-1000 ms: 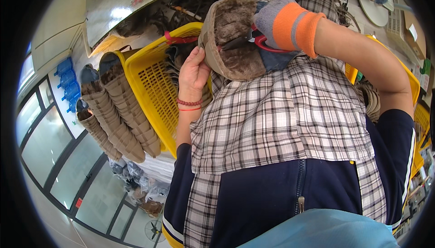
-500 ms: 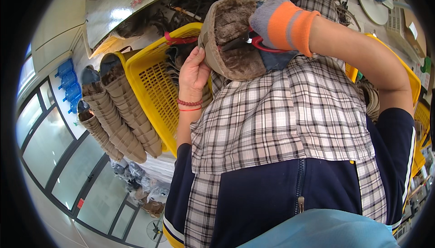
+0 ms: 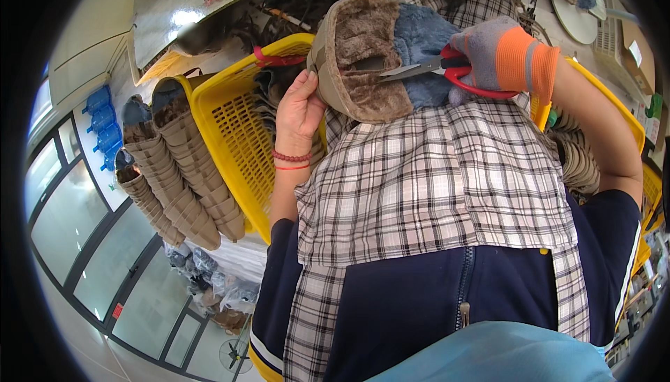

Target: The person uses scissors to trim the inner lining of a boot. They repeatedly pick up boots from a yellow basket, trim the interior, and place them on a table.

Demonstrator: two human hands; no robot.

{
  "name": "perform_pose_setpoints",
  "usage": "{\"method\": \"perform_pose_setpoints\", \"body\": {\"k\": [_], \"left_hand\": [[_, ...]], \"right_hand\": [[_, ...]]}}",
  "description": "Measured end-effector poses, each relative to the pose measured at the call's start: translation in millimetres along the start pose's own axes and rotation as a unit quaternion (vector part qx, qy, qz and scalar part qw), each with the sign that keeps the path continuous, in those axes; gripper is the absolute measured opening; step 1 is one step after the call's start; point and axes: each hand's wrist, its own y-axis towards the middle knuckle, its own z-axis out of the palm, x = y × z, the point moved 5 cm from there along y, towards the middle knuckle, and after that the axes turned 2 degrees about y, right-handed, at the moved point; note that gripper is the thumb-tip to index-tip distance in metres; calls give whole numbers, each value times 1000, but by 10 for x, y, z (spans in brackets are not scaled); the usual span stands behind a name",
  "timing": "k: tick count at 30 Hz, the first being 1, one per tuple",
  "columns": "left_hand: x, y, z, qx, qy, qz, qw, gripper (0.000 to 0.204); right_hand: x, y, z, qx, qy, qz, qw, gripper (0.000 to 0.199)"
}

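A cup-shaped tan fabric piece [image 3: 370, 26], lined with brown plush and part blue plush, lies on its side over my lap. I cannot tell whether it is a cap or a shoe upper. A dark slit shows in its brown lining. My bare left hand [image 3: 300, 106] pinches the left rim, thumb on the outside. My right hand [image 3: 483, 57], in a grey and orange glove, grips red-handled scissors [image 3: 419, 69]. Their blades reach left over the blue plush, with tips at the brown lining just below the slit.
To my left stands a yellow plastic basket [image 3: 222, 120], beside nested stacks of similar tan pieces [image 3: 199, 155]. Another yellow basket [image 3: 635, 113] with stacked pieces [image 3: 579, 155] is on my right. A worn table edge [image 3: 209, 12] runs across the far left.
My right hand and the scissors have drawn back to the right, out of the piece's lining. The slit and more blue plush now show. My left hand stays on the rim.
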Motion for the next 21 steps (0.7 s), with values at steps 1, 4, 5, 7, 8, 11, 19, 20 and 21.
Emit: {"method": "perform_pose_setpoints", "body": {"k": [1, 4, 5, 7, 8, 11, 19, 20, 21], "left_hand": [[-1, -1, -5, 0, 3, 1, 1000, 42], [-2, -3, -24, -3, 10, 3, 1000, 42], [-1, -5, -28, -4, 10, 2, 1000, 42], [-1, -11, -22, -5, 10, 2, 1000, 42], [-6, -14, -8, -3, 10, 2, 1000, 42], [-8, -16, 23, -2, 10, 3, 1000, 42], [-13, 9, -7, -3, 17, 4, 1000, 41], [-6, 10, -20, -5, 16, 2, 1000, 41], [0, 10, -29, -6, 14, 0, 1000, 41]], "right_hand": [[9, -13, 20, 12, 10, 6, 1000, 77], [31, 33, 33, 10, -18, -11, 1000, 63], [32, 51, 41, 5, -18, -17, 1000, 59], [92, 22, -36, 9, -19, -17, 1000, 53], [117, 14, -64, 12, -20, -17, 1000, 50], [95, 63, -34, 14, -41, -20, 999, 49], [167, 122, -104, 30, -92, 3, 995, 57], [164, 133, -103, 37, -107, 17, 993, 57], [165, 124, -120, 2, -89, -4, 996, 58]]}}
